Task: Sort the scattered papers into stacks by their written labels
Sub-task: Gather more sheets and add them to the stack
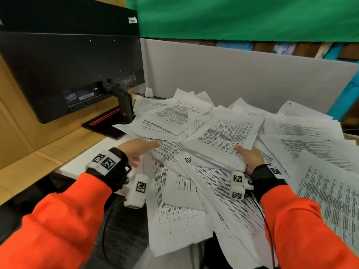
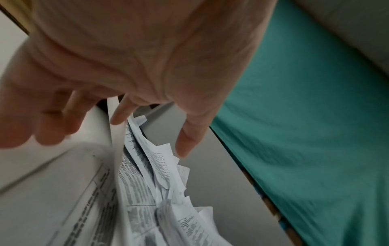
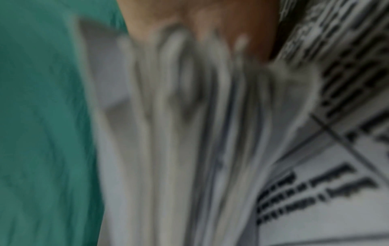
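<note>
Many printed white papers (image 1: 180, 193) lie in a loose overlapping pile across the desk; one sheet bears a handwritten label "AD" (image 1: 187, 160). My right hand (image 1: 250, 158) grips a sheaf of sheets (image 1: 225, 133) at its near edge, thumb on top, fingers hidden beneath. In the right wrist view the sheaf's edges (image 3: 189, 133) run blurred into the right hand (image 3: 200, 25). My left hand (image 1: 139, 150) reaches into the pile's left side with fingers extended. In the left wrist view the left hand (image 2: 151, 134) is spread, its index fingertip (image 2: 118, 119) touching the edge of the papers (image 2: 143, 183).
A black monitor (image 1: 68, 70) on a stand (image 1: 124, 105) faces away at the left. A grey partition (image 1: 233, 74) backs the desk, green cloth (image 1: 233, 16) above it. Cardboard (image 1: 38, 144) lies at the left. Sheets overhang the desk's near edge, where a cable (image 1: 269, 226) hangs.
</note>
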